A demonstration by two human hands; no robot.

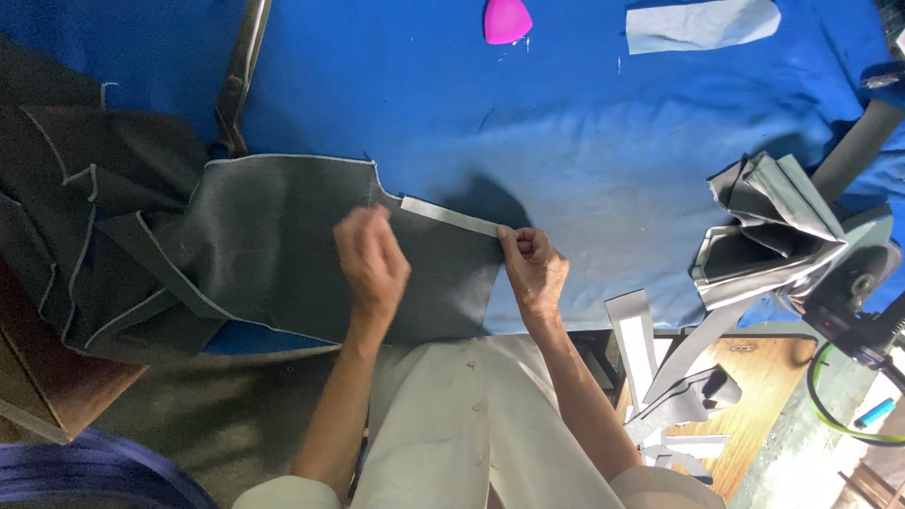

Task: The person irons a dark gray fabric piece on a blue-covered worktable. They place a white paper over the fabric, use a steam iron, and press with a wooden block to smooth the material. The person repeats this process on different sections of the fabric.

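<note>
Both hands work one dark grey fabric panel (283, 250) on the blue table (584, 151). Left hand (370, 262): fingers curled, pressing the panel's top edge. Right hand (533, 269): fingertips pinched on the end of a pale interfacing strip (451, 217) running between the two hands. Pink chalk (506, 20) lies well beyond the fingers.

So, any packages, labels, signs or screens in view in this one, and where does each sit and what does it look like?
None: no package, label, sign or screen shows.
In view instead: grey fabric panel on the blue table, a pale strip along its top edge.
Left hand presses the panel; right hand pinches the strip's end.
Pink chalk piece at the top edge.
</note>
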